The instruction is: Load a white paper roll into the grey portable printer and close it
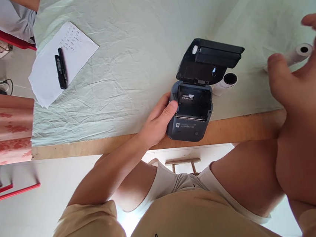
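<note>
A dark portable receipt printer [189, 130] lies at the table's front edge with its lid [211, 59] flipped up and its paper bay showing. My left hand [160, 118] grips the printer's left side, thumb on the rim of the bay. Just right of the lid is a roll of paper with a dark core [222, 86]. Farther right, a white paper roll with a small core [298, 54] lies between the spread thumb and fingers of my right hand [301, 75]. Whether that hand touches the roll I cannot tell.
Sheets of white paper with handwriting [76, 55] lie on the left of the pale green cloth [128, 43], two black pens [61, 70] on top. A wooden table edge [79, 148] runs along the front. Another person's arm [28, 2] shows at the upper left.
</note>
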`<state>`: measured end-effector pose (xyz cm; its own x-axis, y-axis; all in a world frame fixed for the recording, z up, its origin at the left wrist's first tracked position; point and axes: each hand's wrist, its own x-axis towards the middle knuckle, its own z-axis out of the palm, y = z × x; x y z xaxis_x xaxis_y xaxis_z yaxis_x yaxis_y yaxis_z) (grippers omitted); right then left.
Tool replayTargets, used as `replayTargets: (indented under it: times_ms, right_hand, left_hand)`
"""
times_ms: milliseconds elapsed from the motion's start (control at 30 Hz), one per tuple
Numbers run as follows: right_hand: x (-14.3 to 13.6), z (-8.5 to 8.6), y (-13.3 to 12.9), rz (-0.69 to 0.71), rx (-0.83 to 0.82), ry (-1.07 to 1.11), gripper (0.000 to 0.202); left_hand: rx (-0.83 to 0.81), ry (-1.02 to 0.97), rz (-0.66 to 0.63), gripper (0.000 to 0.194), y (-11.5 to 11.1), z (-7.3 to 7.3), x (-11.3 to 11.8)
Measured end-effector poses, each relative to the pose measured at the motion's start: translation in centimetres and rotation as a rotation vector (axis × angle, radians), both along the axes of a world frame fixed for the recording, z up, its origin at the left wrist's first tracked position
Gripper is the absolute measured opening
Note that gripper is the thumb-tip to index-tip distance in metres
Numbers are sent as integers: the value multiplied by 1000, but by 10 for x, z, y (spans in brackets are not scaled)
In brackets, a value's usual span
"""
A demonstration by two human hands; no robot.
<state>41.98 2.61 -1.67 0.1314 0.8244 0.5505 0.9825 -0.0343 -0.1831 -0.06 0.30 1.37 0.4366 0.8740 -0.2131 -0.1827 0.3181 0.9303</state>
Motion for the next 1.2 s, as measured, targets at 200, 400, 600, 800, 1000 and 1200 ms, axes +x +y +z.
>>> replayTargets:
  times_ms: [200, 400, 600, 800, 1000, 1200]
  right_hand:
    - [53, -36, 25, -16, -277, 83, 77]
    - [-18, 9, -5, 144, -312, 243, 86]
    - [-60, 22, -14, 210, -397, 350, 62]
    - [-48, 16, -9, 185, -313, 285, 66]
    - [-47, 17, -11, 100, -384, 391, 64]
    - [-58, 7, -16, 348, 192, 320, 90]
  left_hand:
    - [0, -31, 3, 67, 0, 0, 1]
    - [-5, 3, 8, 78, -1, 3, 3]
    - [-6, -3, -7, 75, -1, 0, 2]
    - [-5, -2, 0, 78, -2, 1, 2]
    - [-4, 2, -8, 78, -2, 2, 2]
    - [-10, -1, -6, 79, -2, 3, 2]
